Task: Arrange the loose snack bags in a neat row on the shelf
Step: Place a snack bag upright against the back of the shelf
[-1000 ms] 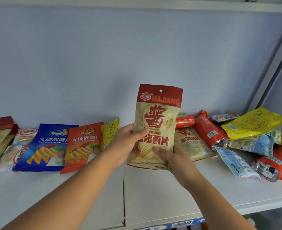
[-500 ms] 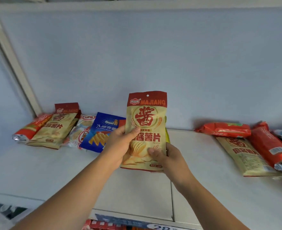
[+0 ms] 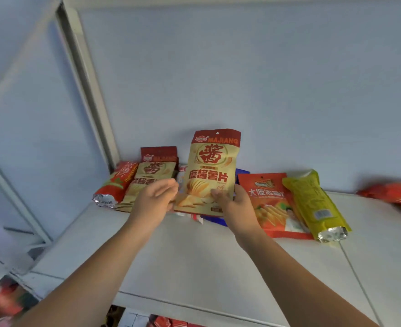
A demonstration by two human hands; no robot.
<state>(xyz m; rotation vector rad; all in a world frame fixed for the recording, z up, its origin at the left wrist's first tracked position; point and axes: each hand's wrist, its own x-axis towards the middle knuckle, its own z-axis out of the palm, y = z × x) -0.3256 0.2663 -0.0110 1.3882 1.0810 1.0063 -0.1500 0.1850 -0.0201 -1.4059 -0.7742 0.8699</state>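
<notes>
Right hand (image 3: 236, 206) pinches the beige MAJIANG bag (image 3: 212, 171) at its lower right corner, thumb on front. Left hand (image 3: 155, 201) has its fingers straight at the bag's left edge; it's blurred, so contact is unclear. Bag upright, long axis vertical, red header up, print facing the camera. It is held above the shelf (image 3: 194, 263), between a matching beige bag (image 3: 154, 171) and an orange bag (image 3: 268, 204).
</notes>
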